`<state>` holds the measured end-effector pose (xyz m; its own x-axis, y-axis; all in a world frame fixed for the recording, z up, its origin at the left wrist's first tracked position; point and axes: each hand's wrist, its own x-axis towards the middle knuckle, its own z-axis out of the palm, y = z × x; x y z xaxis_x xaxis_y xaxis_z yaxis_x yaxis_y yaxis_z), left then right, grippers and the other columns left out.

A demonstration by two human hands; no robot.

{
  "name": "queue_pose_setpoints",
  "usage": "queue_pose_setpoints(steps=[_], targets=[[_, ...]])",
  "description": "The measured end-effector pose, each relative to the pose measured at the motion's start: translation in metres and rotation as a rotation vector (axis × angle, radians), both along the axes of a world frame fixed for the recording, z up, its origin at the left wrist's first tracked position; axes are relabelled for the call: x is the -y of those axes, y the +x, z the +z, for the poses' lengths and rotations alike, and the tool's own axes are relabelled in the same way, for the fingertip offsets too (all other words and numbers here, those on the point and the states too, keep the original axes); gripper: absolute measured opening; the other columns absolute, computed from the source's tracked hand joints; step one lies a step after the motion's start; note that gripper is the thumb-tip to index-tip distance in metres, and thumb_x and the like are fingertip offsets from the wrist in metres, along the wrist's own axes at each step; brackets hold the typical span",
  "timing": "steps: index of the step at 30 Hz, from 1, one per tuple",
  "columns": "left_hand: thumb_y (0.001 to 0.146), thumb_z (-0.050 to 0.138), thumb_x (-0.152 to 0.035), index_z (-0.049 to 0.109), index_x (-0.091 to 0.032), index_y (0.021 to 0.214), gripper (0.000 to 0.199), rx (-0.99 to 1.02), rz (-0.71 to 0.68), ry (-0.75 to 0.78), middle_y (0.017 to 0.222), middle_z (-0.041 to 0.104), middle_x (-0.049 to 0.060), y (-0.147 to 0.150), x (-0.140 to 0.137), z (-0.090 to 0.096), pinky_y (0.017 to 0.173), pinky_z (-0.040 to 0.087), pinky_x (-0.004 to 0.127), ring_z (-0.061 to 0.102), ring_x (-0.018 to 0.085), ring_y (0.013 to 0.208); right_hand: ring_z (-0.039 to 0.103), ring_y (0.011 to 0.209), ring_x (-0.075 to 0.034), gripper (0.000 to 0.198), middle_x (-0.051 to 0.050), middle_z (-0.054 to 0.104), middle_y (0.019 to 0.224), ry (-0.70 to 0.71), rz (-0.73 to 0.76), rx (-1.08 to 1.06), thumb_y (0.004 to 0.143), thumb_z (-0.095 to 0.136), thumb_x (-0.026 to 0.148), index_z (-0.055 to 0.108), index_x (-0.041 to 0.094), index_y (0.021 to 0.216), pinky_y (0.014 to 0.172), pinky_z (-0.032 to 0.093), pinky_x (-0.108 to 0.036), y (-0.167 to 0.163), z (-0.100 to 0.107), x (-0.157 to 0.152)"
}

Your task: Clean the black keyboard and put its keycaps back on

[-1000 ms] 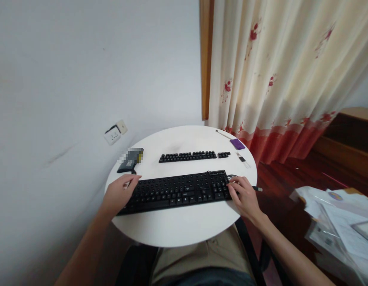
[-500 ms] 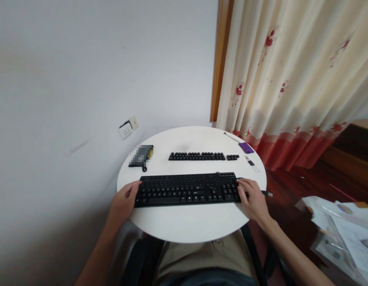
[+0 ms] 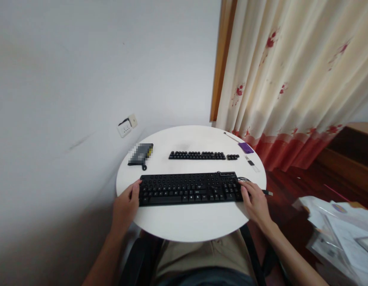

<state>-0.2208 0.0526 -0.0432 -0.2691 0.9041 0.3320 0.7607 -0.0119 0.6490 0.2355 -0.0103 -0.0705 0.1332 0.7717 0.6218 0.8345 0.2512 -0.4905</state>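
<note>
A black keyboard (image 3: 172, 190) lies flat near the front of the round white table (image 3: 189, 224). Its upper left area shows bare switch posts where keycaps are off; the lower rows carry caps. My left hand (image 3: 126, 206) grips its left end, fingers curled at the edge. On the opposite end, my right hand (image 3: 255, 200) has its thumb by the number pad and its fingers at the side edge. Behind the keyboard, loose black keycaps (image 3: 197, 155) stand in neat rows, with a small separate group of keycaps (image 3: 232, 157) to their right.
A dark pouch (image 3: 141, 155), partly pixelated, lies at the table's left. Toward the right are a purple cloth-like item (image 3: 245, 147), a thin brush (image 3: 230, 137) and a small wire tool (image 3: 251, 163). A USB plug (image 3: 268, 192) juts past the right edge. Curtains (image 3: 261, 79) hang behind.
The keyboard has shifted slightly to the right, with both hands still at its ends. My right thumb has slid a little outward along the number pad. The view has tilted slightly.
</note>
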Motion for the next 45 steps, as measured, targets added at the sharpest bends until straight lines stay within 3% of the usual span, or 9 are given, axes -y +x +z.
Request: queue_pose_setpoints(steps=[15, 19, 24, 30, 35, 39, 45], targets=[[0.096, 0.033, -0.048, 0.072, -0.022, 0.117, 0.051, 0.014, -0.102, 0.011, 0.122, 0.072, 0.005, 0.015, 0.012, 0.001, 0.104, 0.049, 0.041, 0.064, 0.027, 0.119, 0.064, 0.109, -0.027, 0.034, -0.012, 0.068, 0.117, -0.027, -0.065, -0.094, 0.098, 0.044, 0.038, 0.067, 0.018, 0.111, 0.1, 0.048, -0.046, 0.019, 0.0, 0.004], [0.094, 0.039, -0.049, 0.073, -0.019, 0.111, 0.049, 0.079, -0.148, 0.005, 0.113, 0.075, 0.007, 0.005, -0.002, 0.006, 0.098, 0.054, 0.039, 0.069, 0.026, 0.109, 0.064, 0.107, -0.027, 0.033, -0.012, 0.068, 0.115, -0.026, -0.076, -0.078, 0.098, 0.044, 0.038, 0.067, 0.018, 0.112, 0.098, 0.049, -0.045, 0.022, 0.0, 0.003], [0.087, 0.051, -0.043, 0.075, -0.017, 0.105, 0.039, 0.054, -0.167, 0.082, 0.114, 0.075, 0.008, 0.0, -0.036, 0.032, 0.093, 0.056, 0.034, 0.069, 0.024, 0.105, 0.063, 0.101, -0.028, 0.031, -0.013, 0.069, 0.107, 0.066, -0.116, -0.012, 0.096, 0.047, 0.037, 0.068, 0.018, 0.107, 0.096, 0.048, -0.046, 0.019, 0.013, -0.007], [0.083, 0.059, -0.035, 0.076, -0.016, 0.099, 0.031, 0.073, -0.338, 0.106, 0.106, 0.076, 0.009, 0.019, -0.092, 0.063, 0.086, 0.056, 0.033, 0.07, 0.023, 0.094, 0.062, 0.1, -0.027, 0.028, -0.012, 0.068, 0.106, 0.117, 0.009, -0.005, 0.095, 0.049, 0.035, 0.069, 0.02, 0.107, 0.095, 0.048, -0.046, -0.024, 0.05, -0.029], [0.082, 0.058, -0.03, 0.076, -0.017, 0.091, 0.024, 0.098, -0.342, 0.114, 0.103, 0.077, 0.009, 0.04, -0.126, 0.06, 0.086, 0.056, 0.035, 0.07, 0.023, 0.093, 0.061, 0.103, -0.028, 0.029, -0.013, 0.067, 0.107, 0.069, 0.204, 0.007, 0.096, 0.047, 0.032, 0.07, 0.02, 0.107, 0.095, 0.049, -0.047, -0.083, 0.082, -0.048], [0.088, 0.051, -0.034, 0.074, -0.015, 0.097, 0.032, 0.154, -0.298, 0.119, 0.105, 0.076, 0.012, 0.039, -0.115, 0.048, 0.09, 0.055, 0.038, 0.07, 0.025, 0.099, 0.058, 0.107, -0.029, 0.03, -0.013, 0.065, 0.112, -0.019, 0.304, 0.073, 0.096, 0.046, 0.029, 0.07, 0.019, 0.111, 0.097, 0.049, -0.048, -0.116, 0.082, -0.058], [0.09, 0.052, -0.046, 0.073, -0.019, 0.106, 0.038, 0.193, -0.378, -0.029, 0.116, 0.074, 0.008, 0.032, -0.068, 0.024, 0.101, 0.05, 0.039, 0.067, 0.025, 0.11, 0.051, 0.124, -0.033, 0.036, -0.016, 0.059, 0.132, -0.206, 0.354, 0.236, 0.098, 0.049, 0.032, 0.063, 0.021, 0.129, 0.101, 0.046, -0.052, -0.13, 0.056, -0.061]])
